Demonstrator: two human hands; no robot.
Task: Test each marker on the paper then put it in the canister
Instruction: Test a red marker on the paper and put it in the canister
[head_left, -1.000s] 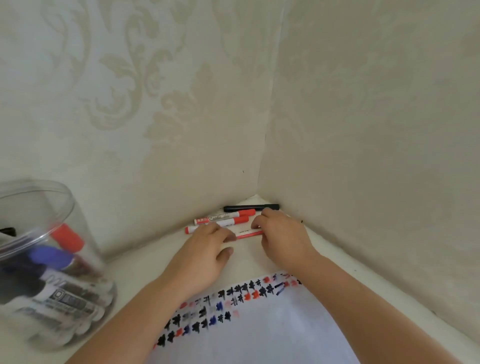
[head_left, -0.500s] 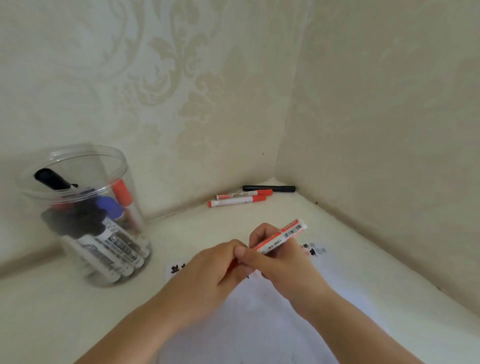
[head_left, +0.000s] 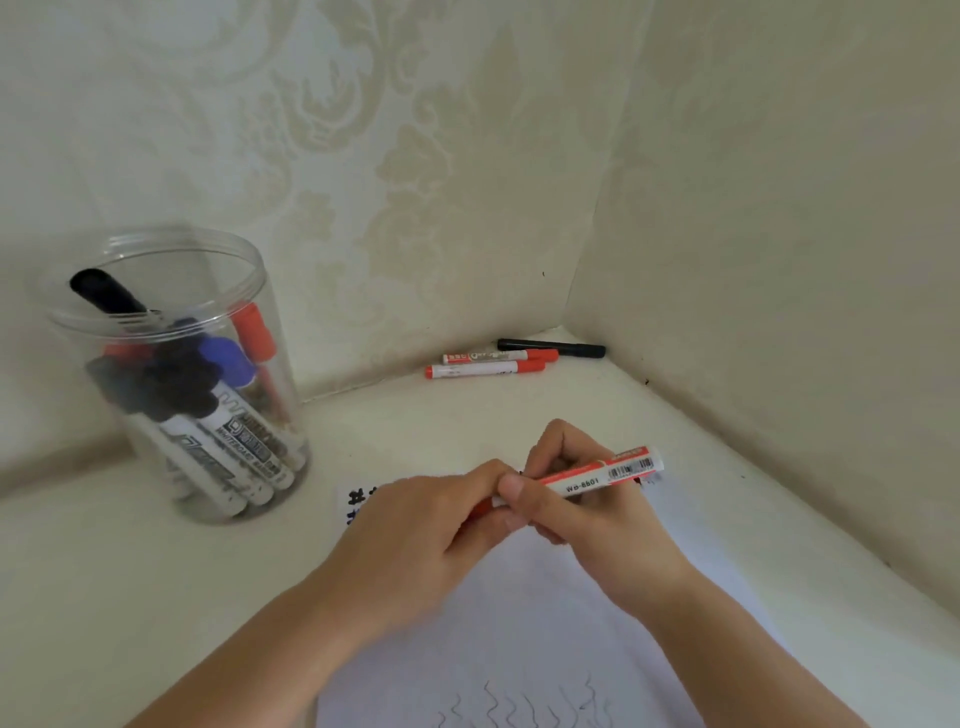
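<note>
Most markers already stand in the canister (head_left: 176, 374); 3 markers (head_left: 514, 358) still lie by the far corner. Right hand (head_left: 582, 499) grips the red marker (head_left: 597, 475) above the paper (head_left: 519, 623), left hand (head_left: 431, 525) pinches its cap end, seemingly uncapping it for testing

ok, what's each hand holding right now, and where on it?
Both hold one red marker. The right hand grips its white barrel near the middle; the left hand pinches the red cap end, which is mostly hidden by its fingers.
</note>
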